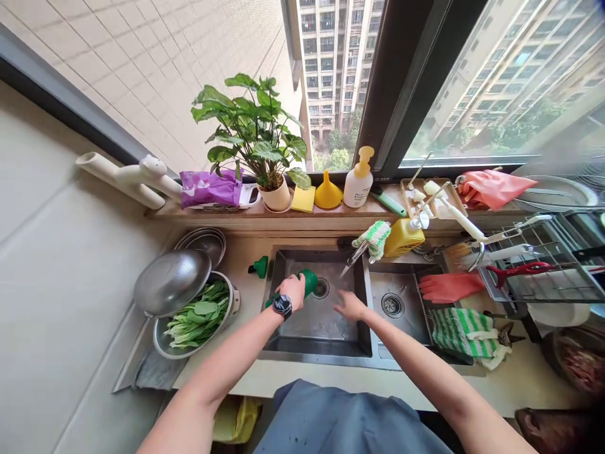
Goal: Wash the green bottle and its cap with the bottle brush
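My left hand (290, 291), with a black watch on the wrist, grips a green plastic object (308, 282) over the left basin of a stainless steel double sink (321, 258). The object's ends show on both sides of my fingers, and its exact kind is hard to tell. My right hand (350, 305) hangs open above the same basin, close to the faucet spout (355, 258) and empty. A smaller green plastic piece (259, 267) lies on the counter left of the sink. Beneath my hands is the basin's drain (320, 288).
To the left, a metal colander (171, 282) leans over a bowl of leafy greens (196, 315). Right of the sink lie orange rubber gloves (449, 287), a striped cloth (466, 332) and a wire dish rack (534, 265). A yellow bottle (404, 236) stands behind the sink, below a potted plant (250, 132) on the sill.
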A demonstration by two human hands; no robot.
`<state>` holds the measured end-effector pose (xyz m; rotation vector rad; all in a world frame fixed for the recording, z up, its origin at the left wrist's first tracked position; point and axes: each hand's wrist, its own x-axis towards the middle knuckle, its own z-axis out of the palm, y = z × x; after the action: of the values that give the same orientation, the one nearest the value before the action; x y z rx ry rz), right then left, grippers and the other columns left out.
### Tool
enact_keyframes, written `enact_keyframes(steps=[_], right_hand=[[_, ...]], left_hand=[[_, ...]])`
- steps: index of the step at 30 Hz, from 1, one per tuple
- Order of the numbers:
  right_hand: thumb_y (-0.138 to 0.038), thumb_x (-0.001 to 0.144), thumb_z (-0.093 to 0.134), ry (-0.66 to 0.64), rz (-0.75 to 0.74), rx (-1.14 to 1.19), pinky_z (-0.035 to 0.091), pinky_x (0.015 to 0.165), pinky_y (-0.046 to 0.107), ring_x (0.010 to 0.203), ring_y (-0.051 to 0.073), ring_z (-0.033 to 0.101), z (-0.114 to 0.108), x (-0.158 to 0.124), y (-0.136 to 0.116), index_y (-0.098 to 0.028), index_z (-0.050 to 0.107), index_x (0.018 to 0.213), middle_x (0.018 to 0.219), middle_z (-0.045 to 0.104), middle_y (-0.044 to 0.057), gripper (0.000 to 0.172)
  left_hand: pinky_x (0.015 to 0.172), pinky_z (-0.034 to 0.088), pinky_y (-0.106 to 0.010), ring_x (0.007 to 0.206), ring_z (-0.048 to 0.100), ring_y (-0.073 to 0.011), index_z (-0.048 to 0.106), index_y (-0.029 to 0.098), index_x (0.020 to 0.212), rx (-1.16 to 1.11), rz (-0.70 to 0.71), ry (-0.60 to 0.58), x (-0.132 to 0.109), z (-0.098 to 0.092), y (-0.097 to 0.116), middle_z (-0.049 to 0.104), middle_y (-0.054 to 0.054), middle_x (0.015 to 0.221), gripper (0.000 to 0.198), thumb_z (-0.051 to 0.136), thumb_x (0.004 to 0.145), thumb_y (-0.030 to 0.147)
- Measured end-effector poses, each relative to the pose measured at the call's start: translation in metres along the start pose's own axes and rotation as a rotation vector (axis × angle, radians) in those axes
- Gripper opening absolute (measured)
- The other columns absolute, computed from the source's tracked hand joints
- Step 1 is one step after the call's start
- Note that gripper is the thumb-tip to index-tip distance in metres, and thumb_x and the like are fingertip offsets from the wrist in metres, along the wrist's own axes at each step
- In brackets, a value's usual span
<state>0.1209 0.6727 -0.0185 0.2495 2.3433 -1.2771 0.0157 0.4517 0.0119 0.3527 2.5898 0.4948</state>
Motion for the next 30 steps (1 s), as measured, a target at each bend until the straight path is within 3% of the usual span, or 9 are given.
enact_keyframes(steps=[4,7,10,14,18,20,23,26,30], right_hand=[[-0.028,0.085,0.064,0.100,-0.217,-0.147,0.032,0.117,0.044,0.139,0.029,0.044,-0.051,-0.040,-0.018,-0.014,0.058,0.136,0.146,0.053,0.017,0.054],[-0.030,0.091,0.055,0.191,-0.407,-0.276,0.044,0.109,0.043,0.127,0.027,0.057,-0.099,-0.071,-0.043,-0.021,0.059,0.135,0.138,0.061,0.011,0.044],[-0.027,0.095,0.049,0.321,-0.549,-0.335,0.050,0.101,0.038,0.114,0.023,0.064,-0.156,-0.087,-0.080,-0.022,0.064,0.127,0.124,0.069,0.007,0.035],[-0.016,0.092,0.045,0.633,-0.667,-0.458,0.045,0.108,0.044,0.124,0.024,0.057,-0.241,-0.067,-0.143,-0.021,0.060,0.133,0.131,0.064,0.008,0.043],[0.001,0.078,0.045,0.704,-0.771,-0.612,0.036,0.117,0.045,0.139,0.024,0.043,-0.309,-0.013,-0.198,-0.013,0.048,0.144,0.150,0.049,0.010,0.068],[0.005,0.072,0.046,0.652,-0.753,-0.669,0.035,0.117,0.044,0.141,0.025,0.042,-0.328,0.012,-0.215,-0.010,0.049,0.144,0.152,0.047,0.011,0.073],[0.007,0.070,0.048,0.534,-0.713,-0.691,0.036,0.117,0.042,0.139,0.026,0.045,-0.340,0.034,-0.222,-0.010,0.057,0.137,0.147,0.053,0.010,0.070],[0.006,0.070,0.050,0.506,-0.736,-0.669,0.034,0.119,0.039,0.141,0.024,0.043,-0.340,0.040,-0.215,-0.013,0.057,0.138,0.148,0.052,0.007,0.071],[0.000,0.074,0.052,0.492,-0.763,-0.671,0.034,0.119,0.037,0.142,0.025,0.041,-0.336,0.036,-0.204,-0.011,0.056,0.139,0.150,0.046,0.011,0.066]], left_hand=[[0.102,0.046,-0.046,0.119,0.060,-0.0376,0.042,0.018,0.142,-0.277,0.230,-0.087,-0.016,-0.014,-0.004,0.056,-0.021,0.131,0.105,0.087,0.049,0.027],[0.108,0.042,-0.044,0.125,0.055,-0.0305,0.038,0.018,0.143,-0.549,0.326,0.019,-0.023,-0.024,0.011,0.053,-0.017,0.137,0.099,0.086,0.057,0.031],[0.108,0.041,-0.043,0.124,0.055,-0.0277,0.033,0.020,0.142,-0.705,0.342,0.145,-0.017,-0.040,0.048,0.054,-0.014,0.136,0.100,0.087,0.059,0.034],[0.109,0.040,-0.043,0.123,0.055,-0.0270,0.031,0.021,0.141,-0.812,0.449,0.282,0.016,-0.078,0.118,0.053,-0.014,0.134,0.104,0.090,0.056,0.033],[0.107,0.041,-0.042,0.122,0.053,-0.0276,0.035,0.020,0.137,-0.864,0.511,0.398,0.052,-0.119,0.181,0.052,-0.013,0.132,0.102,0.091,0.052,0.029],[0.106,0.041,-0.041,0.120,0.054,-0.0278,0.037,0.018,0.134,-0.867,0.511,0.423,0.063,-0.135,0.200,0.053,-0.013,0.129,0.100,0.091,0.051,0.026],[0.104,0.042,-0.042,0.117,0.054,-0.0280,0.042,0.017,0.128,-0.856,0.494,0.433,0.072,-0.149,0.214,0.055,-0.012,0.125,0.095,0.092,0.048,0.023],[0.102,0.043,-0.042,0.115,0.055,-0.0267,0.044,0.018,0.125,-0.862,0.536,0.417,0.078,-0.155,0.216,0.056,-0.010,0.122,0.089,0.092,0.049,0.024],[0.102,0.043,-0.043,0.114,0.056,-0.0264,0.044,0.019,0.125,-0.859,0.552,0.409,0.084,-0.154,0.215,0.057,-0.009,0.121,0.091,0.093,0.047,0.024]])
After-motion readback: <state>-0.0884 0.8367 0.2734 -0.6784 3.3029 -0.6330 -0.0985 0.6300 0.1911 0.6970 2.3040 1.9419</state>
